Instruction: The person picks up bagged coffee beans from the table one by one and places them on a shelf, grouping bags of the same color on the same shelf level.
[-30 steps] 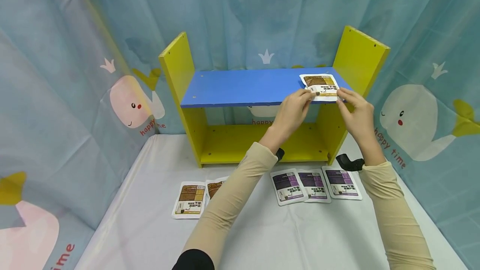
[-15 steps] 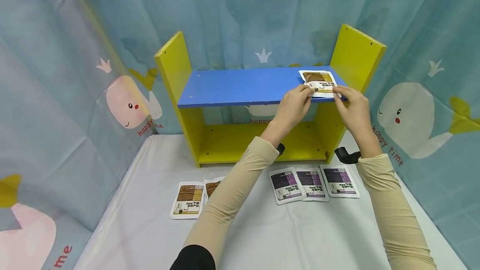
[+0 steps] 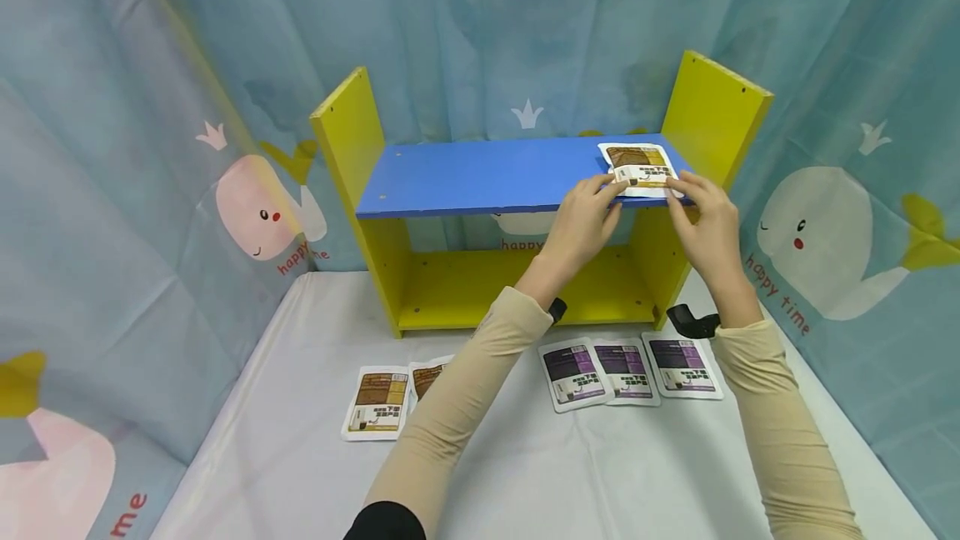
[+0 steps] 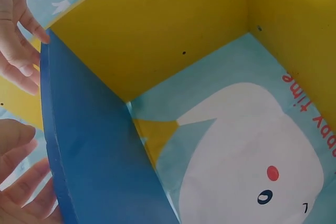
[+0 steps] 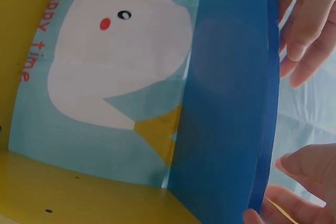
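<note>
A: Where is the flat, rectangular white pouch with a brown-and-yellow label (image 3: 641, 162)?

B: Lying at the right end of the flat blue painted board (image 3: 480, 177), near the upright yellow painted side panel (image 3: 716, 111). Its near edge sits close to the board's front edge.

A: And the grip?

B: Two hands meet it there. The left hand (image 3: 579, 219) touches the near left corner, and the right hand (image 3: 707, 222) touches the near right corner. So the pouch extends away beyond both sets of fingertips, its lower printed strip between them.

A: Pinched, or simply touched?

B: I cannot tell. The fingers look loosely bent, but the head view is too small at the contact, and the wrist views look mostly at the board's underside.

A: What lies below?

B: Three white-bordered pouches with purple-and-black labels (image 3: 576, 375) in a row on the smooth white cloth (image 3: 525, 473), the left two overlapping. Well to their left are two more brown-labelled pouches (image 3: 377, 403), one partly hidden by the beige fabric sleeve (image 3: 457, 402).
</note>
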A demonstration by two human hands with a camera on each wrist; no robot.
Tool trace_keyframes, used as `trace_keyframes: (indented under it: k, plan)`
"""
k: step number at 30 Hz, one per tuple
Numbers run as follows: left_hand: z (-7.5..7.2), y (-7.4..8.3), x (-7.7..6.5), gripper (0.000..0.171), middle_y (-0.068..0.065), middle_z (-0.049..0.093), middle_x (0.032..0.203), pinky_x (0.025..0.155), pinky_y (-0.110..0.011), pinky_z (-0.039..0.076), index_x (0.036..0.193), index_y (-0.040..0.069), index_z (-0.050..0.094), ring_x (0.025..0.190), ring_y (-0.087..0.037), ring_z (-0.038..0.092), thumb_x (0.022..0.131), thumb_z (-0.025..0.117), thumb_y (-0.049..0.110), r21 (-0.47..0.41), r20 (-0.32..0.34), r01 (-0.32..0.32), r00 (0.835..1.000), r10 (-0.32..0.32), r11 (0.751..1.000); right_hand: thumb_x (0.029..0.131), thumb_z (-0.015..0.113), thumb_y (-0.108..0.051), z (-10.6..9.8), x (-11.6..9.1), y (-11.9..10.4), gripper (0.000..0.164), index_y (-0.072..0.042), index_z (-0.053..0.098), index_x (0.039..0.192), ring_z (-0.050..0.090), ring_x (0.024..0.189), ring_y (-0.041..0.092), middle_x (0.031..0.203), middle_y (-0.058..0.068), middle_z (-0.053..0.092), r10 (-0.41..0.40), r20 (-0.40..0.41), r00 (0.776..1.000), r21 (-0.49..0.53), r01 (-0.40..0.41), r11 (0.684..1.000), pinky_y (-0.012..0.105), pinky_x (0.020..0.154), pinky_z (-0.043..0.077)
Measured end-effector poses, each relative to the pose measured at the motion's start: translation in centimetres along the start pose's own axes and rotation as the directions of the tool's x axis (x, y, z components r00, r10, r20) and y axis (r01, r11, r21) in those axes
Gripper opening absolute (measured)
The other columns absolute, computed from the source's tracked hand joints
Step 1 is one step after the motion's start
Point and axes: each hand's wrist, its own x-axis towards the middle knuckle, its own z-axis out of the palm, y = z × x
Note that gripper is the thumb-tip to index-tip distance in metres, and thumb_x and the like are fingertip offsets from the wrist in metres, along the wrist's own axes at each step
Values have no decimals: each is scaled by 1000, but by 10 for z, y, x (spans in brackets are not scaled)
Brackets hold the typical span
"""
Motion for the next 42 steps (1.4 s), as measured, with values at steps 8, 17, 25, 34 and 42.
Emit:
trace_keyframes:
  k: [8, 17, 25, 34, 42]
  plan:
    - [0, -4, -16, 33, -3, 54, 130, 111, -27, 28, 127, 17, 58, 129, -20, 41, 94, 52, 19, -27, -85, -28, 996, 26, 999, 88, 59, -5, 7, -11, -3, 26, -1, 66, 112, 47, 118, 37, 125, 18, 56, -61, -126, 990, 62, 70, 996, 53, 98, 36]
    - [3, -13, -34, 31, -5, 57, 128, 114, -30, 24, 124, 13, 60, 130, -21, 41, 93, 55, 18, -32, -168, -93, 982, 87, 995, 88, 58, -3, 18, -25, -9, 26, -1, 66, 113, 47, 118, 34, 121, 18, 57, -101, -181, 978, 121, 124, 985, 48, 100, 36]
    - [7, -17, -53, 31, -6, 58, 126, 114, -33, 23, 123, 11, 60, 130, -23, 42, 93, 55, 15, -64, -230, -133, 966, 115, 989, 87, 58, 0, 30, -40, -10, 27, -2, 66, 112, 48, 116, 30, 120, 16, 56, -87, -222, 971, 171, 126, 977, 44, 98, 38]
    - [8, -18, -70, 33, -7, 58, 126, 114, -35, 22, 123, 11, 60, 129, -23, 43, 90, 58, 13, -103, -252, -131, 962, 102, 986, 87, 57, 1, 45, -55, -8, 29, -4, 66, 114, 46, 117, 28, 123, 16, 52, -84, -255, 963, 225, 144, 964, 43, 96, 39]
    - [12, -25, -83, 33, -7, 59, 125, 115, -29, 17, 121, 11, 61, 128, -21, 43, 89, 61, 11, -103, -265, -91, 962, 61, 990, 87, 58, 0, 57, -66, -5, 28, -5, 66, 114, 46, 117, 27, 124, 14, 52, -69, -230, 971, 250, 128, 960, 44, 97, 39]
